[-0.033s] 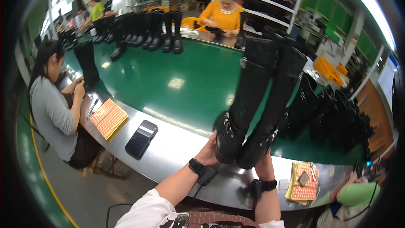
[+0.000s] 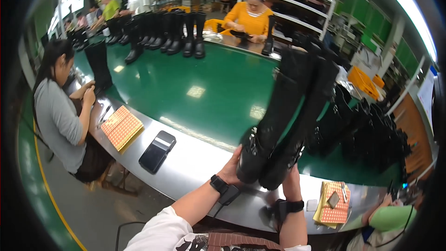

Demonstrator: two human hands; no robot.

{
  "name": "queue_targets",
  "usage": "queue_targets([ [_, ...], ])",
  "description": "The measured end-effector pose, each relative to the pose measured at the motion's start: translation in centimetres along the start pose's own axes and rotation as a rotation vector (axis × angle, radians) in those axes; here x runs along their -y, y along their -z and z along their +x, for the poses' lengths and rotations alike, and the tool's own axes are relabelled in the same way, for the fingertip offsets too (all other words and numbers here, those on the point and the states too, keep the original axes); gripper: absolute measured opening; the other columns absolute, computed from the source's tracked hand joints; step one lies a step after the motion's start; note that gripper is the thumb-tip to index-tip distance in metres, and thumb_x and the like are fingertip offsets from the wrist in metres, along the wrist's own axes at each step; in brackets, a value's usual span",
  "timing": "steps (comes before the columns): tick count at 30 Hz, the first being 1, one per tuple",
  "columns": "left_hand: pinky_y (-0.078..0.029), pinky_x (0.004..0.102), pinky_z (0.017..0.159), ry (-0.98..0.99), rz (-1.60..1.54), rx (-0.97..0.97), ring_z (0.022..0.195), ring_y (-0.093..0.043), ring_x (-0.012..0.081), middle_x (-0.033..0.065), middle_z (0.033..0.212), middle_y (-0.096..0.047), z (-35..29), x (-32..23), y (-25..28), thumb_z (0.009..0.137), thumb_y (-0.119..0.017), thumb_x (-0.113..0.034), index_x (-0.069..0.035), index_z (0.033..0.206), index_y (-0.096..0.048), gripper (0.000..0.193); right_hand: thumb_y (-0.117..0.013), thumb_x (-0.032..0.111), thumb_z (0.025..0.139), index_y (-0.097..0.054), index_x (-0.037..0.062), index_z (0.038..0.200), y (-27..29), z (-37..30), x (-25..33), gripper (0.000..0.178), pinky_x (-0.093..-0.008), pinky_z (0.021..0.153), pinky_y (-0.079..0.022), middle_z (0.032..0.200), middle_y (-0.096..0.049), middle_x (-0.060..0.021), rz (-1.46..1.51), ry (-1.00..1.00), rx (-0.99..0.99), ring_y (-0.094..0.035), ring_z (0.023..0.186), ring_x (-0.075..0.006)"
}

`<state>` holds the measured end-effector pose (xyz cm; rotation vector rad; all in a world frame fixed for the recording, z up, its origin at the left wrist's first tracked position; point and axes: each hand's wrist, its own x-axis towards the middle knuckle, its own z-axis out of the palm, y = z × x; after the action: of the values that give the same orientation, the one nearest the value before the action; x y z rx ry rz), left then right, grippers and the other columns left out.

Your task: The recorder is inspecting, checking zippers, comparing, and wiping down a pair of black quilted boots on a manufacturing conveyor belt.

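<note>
A pair of tall black boots with metal buckles is held up in front of me, toes toward me and shafts leaning away to the upper right. My left hand grips the left boot around the outer side of its foot. Around the foot of the right boot is my right hand, its fingers partly hidden behind the boot. The two boots press side by side above the metal table edge.
A green work surface carries rows of black boots at the far left and more boots at right. A black phone and patterned paper pads lie on the metal edge. Co-workers sit left, right and opposite.
The boots have tilted slightly, and their shafts have come closer together. The whole view has shifted a little; both hands keep their hold.
</note>
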<state>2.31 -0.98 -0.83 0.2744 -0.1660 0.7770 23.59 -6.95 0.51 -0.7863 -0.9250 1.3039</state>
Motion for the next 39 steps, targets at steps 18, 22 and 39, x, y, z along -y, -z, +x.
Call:
queue_targets([
  [18,-0.046,0.0301,0.102,0.307,0.12,0.178,0.119,-0.055,0.0129,0.0078,0.134,-0.056,-1.9,2.6,-1.5,0.101,-0.051,-0.03,-0.007,0.138,-0.047,0.044,-0.072,0.013,0.084,-0.041,0.0058,0.143,-5.2,-2.0,12.5,0.067,-0.0457,0.106,-0.041,0.131,-0.057,-0.0109,-0.599,-0.158,0.593,-0.055,0.119,-0.0284],
  [22,-0.049,0.0363,0.094,0.182,-0.092,-0.138,0.103,-0.062,0.0208,0.0105,0.117,-0.065,-1.0,0.7,0.0,0.098,-0.05,-0.037,-0.008,0.128,-0.055,0.042,-0.078,0.004,0.074,-0.051,-0.0056,0.129,-4.5,-0.3,10.8,0.062,-0.0377,0.104,-0.04,0.13,-0.057,-0.0164,-1.184,0.06,0.519,-0.054,0.12,-0.0279],
  [39,-0.046,0.0305,0.073,-0.066,0.414,-0.833,0.078,-0.058,0.0188,0.0082,0.086,-0.06,-0.2,0.5,-0.2,0.097,-0.047,-0.014,-0.002,0.115,-0.052,0.022,-0.068,0.072,0.069,-0.023,0.0478,0.149,6.4,42.1,-2.0,0.095,-0.0696,0.101,-0.032,0.158,-0.006,-0.0247,-1.782,-0.303,-0.327,-0.015,0.141,-0.0514],
])
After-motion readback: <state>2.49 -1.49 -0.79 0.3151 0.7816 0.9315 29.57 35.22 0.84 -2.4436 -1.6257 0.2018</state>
